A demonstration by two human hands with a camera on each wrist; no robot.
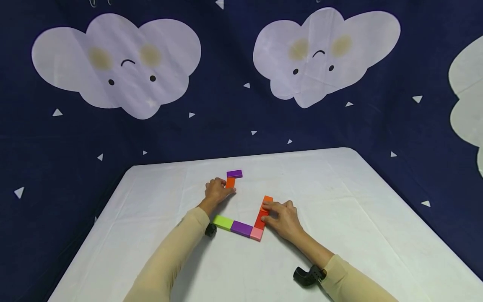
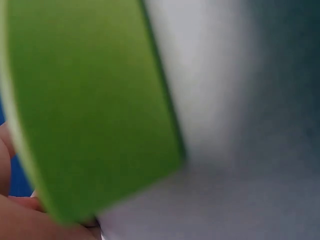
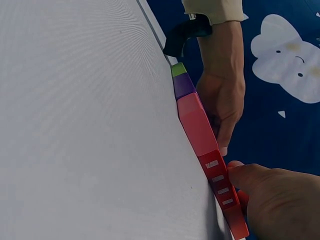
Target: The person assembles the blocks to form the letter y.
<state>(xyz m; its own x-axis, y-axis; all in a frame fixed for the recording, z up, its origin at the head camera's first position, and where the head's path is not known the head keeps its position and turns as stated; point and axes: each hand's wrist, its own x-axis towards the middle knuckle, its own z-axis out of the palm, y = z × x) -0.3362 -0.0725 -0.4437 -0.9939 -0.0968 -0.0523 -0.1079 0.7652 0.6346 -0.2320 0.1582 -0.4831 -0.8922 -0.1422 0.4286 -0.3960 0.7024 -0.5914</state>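
In the head view my left hand point(image 1: 216, 192) pinches an orange block point(image 1: 230, 182) between thumb and fingers, just below a purple block point(image 1: 235, 173). My right hand point(image 1: 285, 219) lies over the right arm of an L-shaped row. Its index finger reaches across another orange block point(image 1: 268, 199), while the thumb touches the red block point(image 1: 259, 219). A pink block point(image 1: 256, 233) forms the corner, followed leftward by a purple block point(image 1: 241, 228) and a lime green block point(image 1: 223, 222). The green block point(image 2: 95, 105) fills much of the left wrist view, blurred.
A white cloth covers the table point(image 1: 339, 235). Behind it hangs a dark blue curtain point(image 1: 226, 134) printed with clouds and small triangles. Black wrist cameras sit at both sleeves, the right camera point(image 1: 306, 277) close above the tabletop.
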